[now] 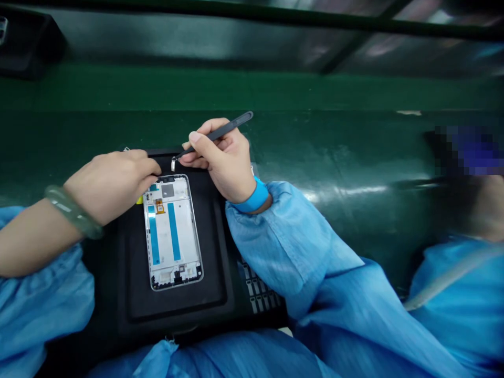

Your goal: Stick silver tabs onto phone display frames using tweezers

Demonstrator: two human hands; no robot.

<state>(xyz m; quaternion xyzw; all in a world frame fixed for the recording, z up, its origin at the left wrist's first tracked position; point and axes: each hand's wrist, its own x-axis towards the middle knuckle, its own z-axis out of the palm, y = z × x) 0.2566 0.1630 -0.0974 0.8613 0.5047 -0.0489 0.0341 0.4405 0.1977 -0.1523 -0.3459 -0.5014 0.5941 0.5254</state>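
A phone frame (171, 233) with its inside facing up lies on a black tray (214, 262); two blue strips and an orange flex connector show on it. At its upper left corner is my left hand (112, 178), fingers curled and closed, thumb and fingertips against the edge; the exact grip is partly hidden. A bit of yellow shows under that hand. My right hand (224, 157) is closed around black tweezers (232, 125). Their tips hold a small silvery strip (172, 165) just above the frame's top edge, apart from it.
A sheet with rows of small strips (260, 289) lies right of the tray, partly under my right sleeve. The bench top is green (334, 147). A black box (29, 42) stands at the far left. Another person in a blue sleeve (464, 294) sits at the right.
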